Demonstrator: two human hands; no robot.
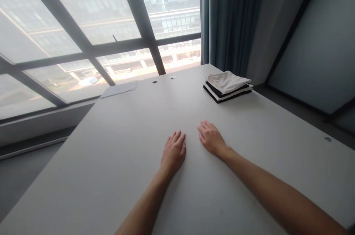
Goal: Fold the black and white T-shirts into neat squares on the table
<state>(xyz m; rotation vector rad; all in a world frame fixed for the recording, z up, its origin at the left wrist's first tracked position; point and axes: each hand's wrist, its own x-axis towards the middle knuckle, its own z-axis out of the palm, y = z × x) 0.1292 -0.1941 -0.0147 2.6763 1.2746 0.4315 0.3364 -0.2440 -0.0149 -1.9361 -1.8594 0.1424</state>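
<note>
My left hand [173,150] lies flat, palm down, on the white table [111,146], fingers stretched out and holding nothing. My right hand [210,138] rests flat beside it, a small gap between them, also with nothing in it. Beyond my right hand, at the table's far right, sits a stack of folded clothes [227,86] in white and black layers. Neither hand touches the stack.
A flat white sheet or envelope [119,88] lies at the table's far edge near the window [83,24]. Two small cable holes [163,79] mark the far edge. A blue-grey curtain [227,17] hangs at the back right. The floor drops away left and right.
</note>
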